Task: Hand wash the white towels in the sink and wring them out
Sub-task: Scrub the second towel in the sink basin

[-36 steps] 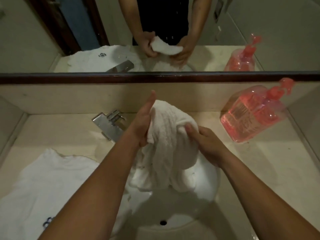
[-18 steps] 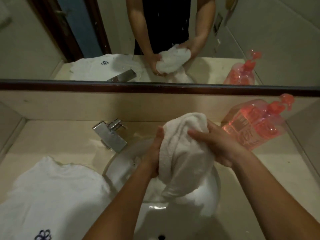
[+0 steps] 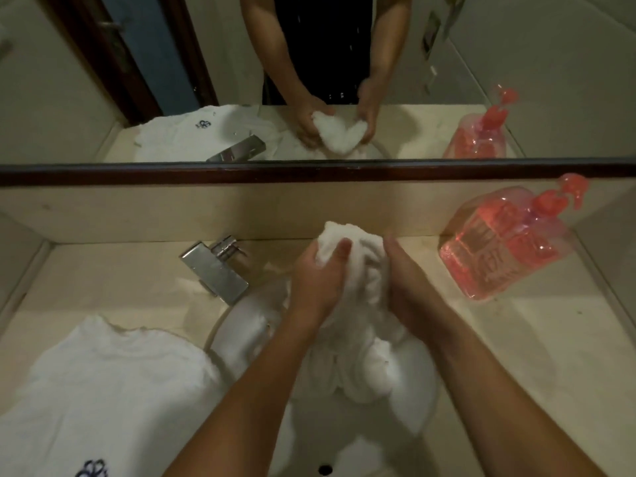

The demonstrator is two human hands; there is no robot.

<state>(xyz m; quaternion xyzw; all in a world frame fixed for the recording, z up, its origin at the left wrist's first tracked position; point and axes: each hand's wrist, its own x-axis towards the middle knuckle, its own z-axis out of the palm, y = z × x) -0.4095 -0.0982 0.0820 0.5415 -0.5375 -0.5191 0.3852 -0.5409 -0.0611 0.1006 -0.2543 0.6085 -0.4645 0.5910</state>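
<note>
- A person's left hand [image 3: 316, 284] and right hand [image 3: 409, 294] clutch a bunched white towel [image 3: 364, 270] between them, above the sink [image 3: 241, 335].
- The left thumb lies across the towel's front. The right hand's fingers curl round the opposite side.
- The towel's long axis runs top to bottom: a wad rises above the hands, and the longer tail hangs below them into the basin.
- Both hands sit level at the upper end, so wringing the tail probably means sliding one hand down.
- A second towel [image 3: 113, 390] lies on the counter [image 3: 516, 356], left of the sink.
</note>
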